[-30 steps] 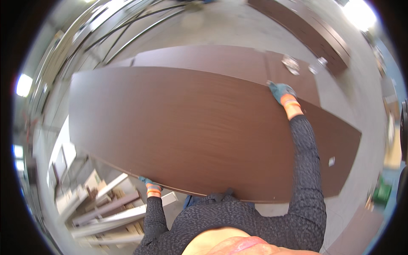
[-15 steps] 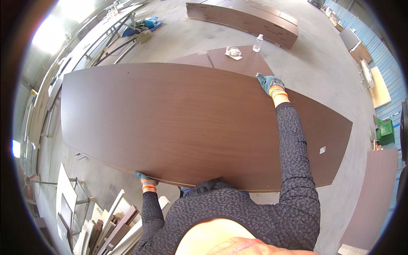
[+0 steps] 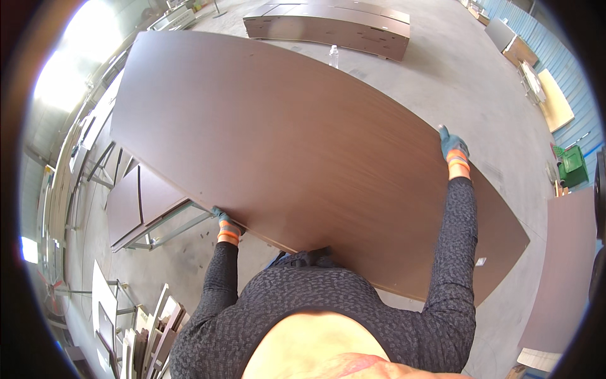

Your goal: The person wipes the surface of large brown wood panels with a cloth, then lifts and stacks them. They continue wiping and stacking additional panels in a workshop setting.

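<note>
Just swung brown panel (image 3: 284,151) clockwise, uncovering brown boards (image 3: 156,194) at left. Now slanting out ahead, pinched at near edge by left hand (image 3: 225,222), at far edge by right hand (image 3: 455,146) (can't see fingers underneath). Reads as mid-carry, not yet set down.

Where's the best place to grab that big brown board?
I'd hold the board by its two long edges, one hand from each side. It's wide and flat, no handle showing, so edges look easiest to grip. The left hand holds the near edge, the right hand the far one.
</note>
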`<control>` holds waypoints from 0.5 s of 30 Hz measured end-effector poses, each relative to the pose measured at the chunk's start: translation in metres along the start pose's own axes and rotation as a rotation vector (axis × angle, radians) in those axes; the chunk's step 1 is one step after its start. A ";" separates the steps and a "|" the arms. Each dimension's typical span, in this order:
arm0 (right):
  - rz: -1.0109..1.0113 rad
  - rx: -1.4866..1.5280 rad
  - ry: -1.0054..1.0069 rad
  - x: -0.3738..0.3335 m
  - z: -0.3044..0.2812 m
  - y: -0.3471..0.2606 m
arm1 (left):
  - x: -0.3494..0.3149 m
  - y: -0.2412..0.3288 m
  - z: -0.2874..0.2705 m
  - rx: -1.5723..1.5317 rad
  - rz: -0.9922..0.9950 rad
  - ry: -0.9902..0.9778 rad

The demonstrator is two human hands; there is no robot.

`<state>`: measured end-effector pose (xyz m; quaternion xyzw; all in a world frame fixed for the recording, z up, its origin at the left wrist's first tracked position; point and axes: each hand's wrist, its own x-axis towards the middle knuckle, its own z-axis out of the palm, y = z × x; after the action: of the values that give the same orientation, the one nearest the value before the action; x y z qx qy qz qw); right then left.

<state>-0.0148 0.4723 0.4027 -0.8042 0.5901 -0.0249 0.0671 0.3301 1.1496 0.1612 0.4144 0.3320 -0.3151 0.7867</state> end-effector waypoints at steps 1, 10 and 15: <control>0.047 -0.010 0.003 0.002 -0.004 0.026 | 0.001 -0.012 0.021 0.008 -0.024 -0.042; 0.337 -0.023 0.105 -0.017 -0.016 0.215 | 0.023 -0.082 0.186 0.119 -0.191 -0.333; 0.559 -0.041 0.150 -0.057 -0.045 0.290 | 0.050 -0.138 0.273 0.179 -0.312 -0.327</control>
<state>-0.3120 0.4378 0.4102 -0.6075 0.7924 -0.0531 0.0114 0.3244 0.8407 0.1795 0.3700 0.2309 -0.5237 0.7318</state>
